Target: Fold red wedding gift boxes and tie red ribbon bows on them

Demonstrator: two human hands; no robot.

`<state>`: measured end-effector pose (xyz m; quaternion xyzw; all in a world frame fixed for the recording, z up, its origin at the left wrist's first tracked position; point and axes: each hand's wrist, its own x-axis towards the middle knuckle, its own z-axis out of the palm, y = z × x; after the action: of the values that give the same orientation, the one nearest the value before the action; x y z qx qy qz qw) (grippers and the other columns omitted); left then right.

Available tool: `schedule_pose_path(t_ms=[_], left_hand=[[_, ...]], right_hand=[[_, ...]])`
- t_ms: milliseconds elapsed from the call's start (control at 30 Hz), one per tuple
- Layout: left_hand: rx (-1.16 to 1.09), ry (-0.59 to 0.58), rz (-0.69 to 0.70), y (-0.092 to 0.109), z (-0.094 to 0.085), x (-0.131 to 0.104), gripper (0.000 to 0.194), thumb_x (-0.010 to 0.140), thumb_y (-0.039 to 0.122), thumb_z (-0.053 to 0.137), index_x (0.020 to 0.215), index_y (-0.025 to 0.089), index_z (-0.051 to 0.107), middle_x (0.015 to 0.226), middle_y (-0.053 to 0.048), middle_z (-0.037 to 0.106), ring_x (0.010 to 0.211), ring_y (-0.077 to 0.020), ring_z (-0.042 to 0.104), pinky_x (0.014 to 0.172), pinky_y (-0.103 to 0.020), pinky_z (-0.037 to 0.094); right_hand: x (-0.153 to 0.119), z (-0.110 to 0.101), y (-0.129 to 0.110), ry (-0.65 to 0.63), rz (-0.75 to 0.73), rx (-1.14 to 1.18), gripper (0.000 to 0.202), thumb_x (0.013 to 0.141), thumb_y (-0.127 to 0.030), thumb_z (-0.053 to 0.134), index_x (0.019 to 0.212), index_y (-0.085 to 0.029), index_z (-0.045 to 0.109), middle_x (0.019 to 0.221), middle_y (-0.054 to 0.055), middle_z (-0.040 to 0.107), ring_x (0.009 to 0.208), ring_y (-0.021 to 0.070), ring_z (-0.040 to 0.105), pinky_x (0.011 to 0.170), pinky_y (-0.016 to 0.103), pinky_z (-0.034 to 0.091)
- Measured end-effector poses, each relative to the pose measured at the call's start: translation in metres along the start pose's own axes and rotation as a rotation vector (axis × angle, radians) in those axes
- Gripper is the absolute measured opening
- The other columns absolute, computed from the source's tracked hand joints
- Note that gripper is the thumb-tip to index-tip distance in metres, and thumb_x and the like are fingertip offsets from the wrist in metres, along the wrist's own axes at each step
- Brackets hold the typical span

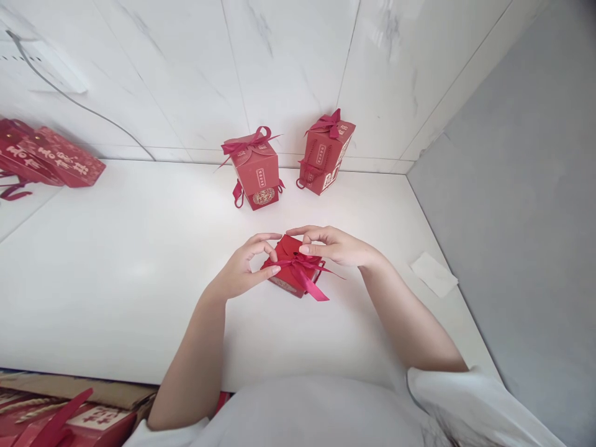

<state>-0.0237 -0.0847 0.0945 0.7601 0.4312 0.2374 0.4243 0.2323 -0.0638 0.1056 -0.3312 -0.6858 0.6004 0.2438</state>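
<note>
Both hands, left hand [242, 268] and right hand [335, 245], pinching red gift box [291, 273]; printing unreadable.

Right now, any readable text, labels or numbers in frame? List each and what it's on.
None can be read for certain.
Flat red boxes at far left: large pale characters, too skewed and blurred to quote.
Left standing box: small vertical label and round emblem, too small.
Right standing box: side label, too small.
Box between left hand and right hand: print hidden.
Red packs bottom left: label blurred.
</note>
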Motion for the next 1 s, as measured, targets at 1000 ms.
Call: schedule_pose_path(t_ms=[1000], left_hand=[[-0.035, 0.021, 0.088, -0.0047, 0.0075, 0.0039, 0.022, 0.087, 0.034, 0.062, 0.07, 0.021, 0.056, 0.142, -0.002, 0.049, 0.132, -0.0234, 0.046, 0.114, -0.042, 0.037]], right_hand=[[0.0005, -0.0007, 0.0013, -0.028, -0.018, -0.055, 0.038, 0.091, -0.051, 0.057, 0.071, -0.019, 0.066, 0.14, 0.004, 0.052, 0.126, 0.0243, 0.051, 0.102, 0.038, 0.039]])
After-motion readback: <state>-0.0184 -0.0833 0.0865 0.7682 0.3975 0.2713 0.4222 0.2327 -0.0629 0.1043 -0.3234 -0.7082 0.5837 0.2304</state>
